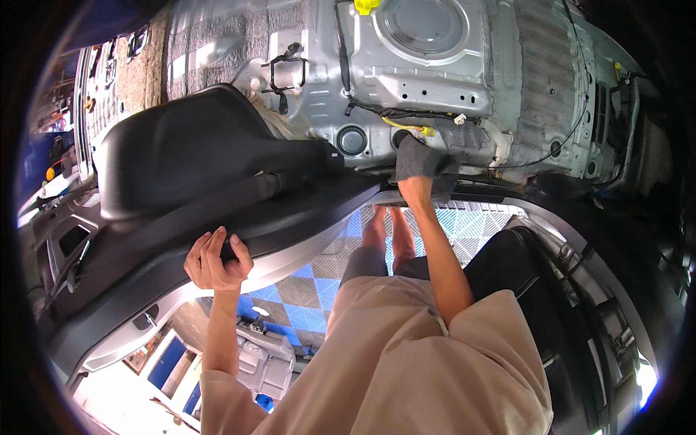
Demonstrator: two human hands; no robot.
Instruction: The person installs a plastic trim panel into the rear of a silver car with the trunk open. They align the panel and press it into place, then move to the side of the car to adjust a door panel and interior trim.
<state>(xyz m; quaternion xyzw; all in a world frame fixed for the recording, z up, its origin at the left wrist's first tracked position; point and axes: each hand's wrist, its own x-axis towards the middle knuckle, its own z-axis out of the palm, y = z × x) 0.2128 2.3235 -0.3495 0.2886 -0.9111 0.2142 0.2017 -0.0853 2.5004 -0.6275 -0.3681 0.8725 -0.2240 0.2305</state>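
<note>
My left hand (219,262) rests at the edge of a long black plastic trim panel (290,210). Its fingers are loosely curled and partly apart, with nothing visible in them. A grey cloth (417,158) covers my right hand (415,188) from just past the wrist, so the fingers are hidden. That cloth lies against the bare metal car floor (395,138), by the door sill. Close to it, a yellow connector (428,132) sits on a cable, and a round black plug (352,141) is set in the metal to the left.
Black wiring (406,114) runs across the stripped floor. A metal bracket (435,92) stands beyond it, below a large round cover (424,25). Grey felt matting (547,65) covers parts of the floor. Beneath my legs lies blue and grey tiling (301,293). A black panel (518,283) stands at right.
</note>
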